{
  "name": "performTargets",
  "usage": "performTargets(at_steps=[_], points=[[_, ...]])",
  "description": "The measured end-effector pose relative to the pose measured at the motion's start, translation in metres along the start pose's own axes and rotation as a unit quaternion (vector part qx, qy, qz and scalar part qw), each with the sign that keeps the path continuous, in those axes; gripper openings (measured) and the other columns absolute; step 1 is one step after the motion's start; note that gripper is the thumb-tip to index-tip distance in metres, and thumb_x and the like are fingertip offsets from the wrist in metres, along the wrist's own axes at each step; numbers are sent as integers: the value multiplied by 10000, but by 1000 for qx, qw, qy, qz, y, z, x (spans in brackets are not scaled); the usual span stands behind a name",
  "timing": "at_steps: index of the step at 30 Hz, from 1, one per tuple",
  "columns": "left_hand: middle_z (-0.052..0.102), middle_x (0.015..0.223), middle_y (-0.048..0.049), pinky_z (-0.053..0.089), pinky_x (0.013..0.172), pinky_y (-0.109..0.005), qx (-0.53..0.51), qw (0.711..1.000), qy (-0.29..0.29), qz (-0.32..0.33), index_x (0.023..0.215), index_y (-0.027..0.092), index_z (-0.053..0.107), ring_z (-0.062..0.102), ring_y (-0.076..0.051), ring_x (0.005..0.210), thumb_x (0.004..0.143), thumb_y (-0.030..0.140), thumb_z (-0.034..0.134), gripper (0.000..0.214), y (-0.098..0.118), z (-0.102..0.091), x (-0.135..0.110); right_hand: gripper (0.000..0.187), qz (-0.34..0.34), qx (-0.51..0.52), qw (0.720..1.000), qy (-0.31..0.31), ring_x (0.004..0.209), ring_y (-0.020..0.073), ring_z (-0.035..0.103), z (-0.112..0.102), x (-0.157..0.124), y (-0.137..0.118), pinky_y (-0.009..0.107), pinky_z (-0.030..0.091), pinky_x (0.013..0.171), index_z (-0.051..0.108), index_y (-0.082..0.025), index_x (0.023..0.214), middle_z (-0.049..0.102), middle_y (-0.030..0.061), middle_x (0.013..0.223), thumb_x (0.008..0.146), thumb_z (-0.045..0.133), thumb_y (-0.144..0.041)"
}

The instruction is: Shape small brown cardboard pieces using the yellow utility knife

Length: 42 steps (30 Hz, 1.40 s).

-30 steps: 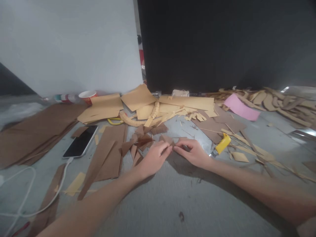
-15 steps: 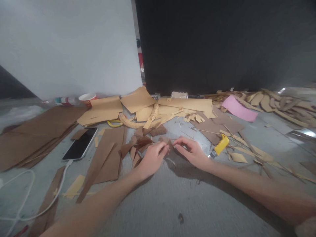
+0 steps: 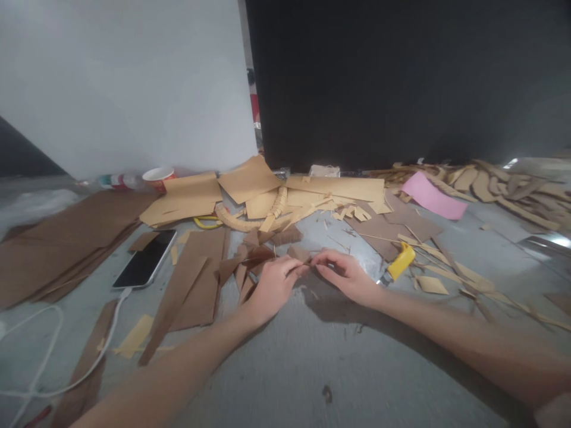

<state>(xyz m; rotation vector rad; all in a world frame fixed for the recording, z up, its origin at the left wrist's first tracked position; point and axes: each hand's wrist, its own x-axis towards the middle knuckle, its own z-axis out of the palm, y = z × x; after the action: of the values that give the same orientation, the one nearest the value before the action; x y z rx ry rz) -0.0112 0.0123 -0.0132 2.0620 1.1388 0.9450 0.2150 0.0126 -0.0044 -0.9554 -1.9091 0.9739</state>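
My left hand (image 3: 277, 284) pinches a small piece of brown paper (image 3: 298, 253) between thumb and fingers, low over the grey table. Facing it, my right hand (image 3: 347, 276) has its thumb and forefinger closed at the right end of that piece. Fingers cover much of the paper, so its full shape is hidden. Folded brown paper strips (image 3: 229, 268) lie in a loose pile just left of my left hand. Beyond the hands is a curved tan paper-wrapped band (image 3: 241, 224). A yellow utility knife (image 3: 400, 261) rests right of my right hand, blade toward the wrist.
To the left lie a phone (image 3: 145, 261) with a white cable (image 3: 111, 333) and stacked brown sheets (image 3: 71, 238). Tan sheets (image 3: 187, 196) and a paper cup (image 3: 159, 178) stand behind. At right are pink paper (image 3: 432, 196), scraps and a heap of curved strips (image 3: 491, 184).
My right fingertips have moved slightly left and closed at the paper's end. The left fingertips have shifted a little right, so both hands now meet at the piece.
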Motion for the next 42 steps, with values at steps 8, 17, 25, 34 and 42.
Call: performTargets(at_steps=[8, 17, 25, 34, 42], points=[[727, 868, -41, 460, 785, -306, -22, 1000, 7, -20, 925, 194, 750, 671, -200, 829, 1111, 443, 466, 421, 5, -1, 1, 255, -43, -27, 999, -6, 905, 213, 690, -1, 3, -7, 356, 544, 833, 760, -235, 1133, 748, 71, 967, 1073, 533, -337], [773, 851, -41, 493, 768, -297, -67, 997, 17, -45, 897, 193, 783, 706, -214, 822, 1078, 561, 497, 500, 8, -5, 3, 286, -59, -61, 996, -31, 817, 199, 642, 0, 4, -6, 330, 510, 748, 791, -244, 1054, 682, 52, 851, 1064, 510, -298], [790, 839, -27, 519, 771, -307, -70, 994, 50, -64, 884, 212, 786, 724, -217, 806, 1041, 528, 581, 409, 10, -6, 2, 242, -2, -14, 999, 45, 852, 195, 694, -2, 1, 4, 315, 535, 777, 769, -231, 991, 743, 44, 901, 1042, 542, -300], [783, 801, -21, 511, 724, -300, -63, 996, 42, -54, 834, 214, 788, 704, -203, 757, 999, 475, 647, 340, 8, -4, 2, 269, 23, -65, 998, 5, 789, 184, 665, 4, 5, 4, 294, 524, 689, 746, -218, 944, 739, 40, 863, 1032, 609, -432], [798, 828, -21, 495, 742, -297, -108, 991, 10, -75, 836, 200, 799, 712, -206, 792, 994, 439, 659, 319, 7, -3, 3, 163, 17, -91, 995, 38, 722, 177, 666, 7, 1, 6, 296, 535, 657, 724, -226, 1002, 732, 20, 818, 972, 706, -386]])
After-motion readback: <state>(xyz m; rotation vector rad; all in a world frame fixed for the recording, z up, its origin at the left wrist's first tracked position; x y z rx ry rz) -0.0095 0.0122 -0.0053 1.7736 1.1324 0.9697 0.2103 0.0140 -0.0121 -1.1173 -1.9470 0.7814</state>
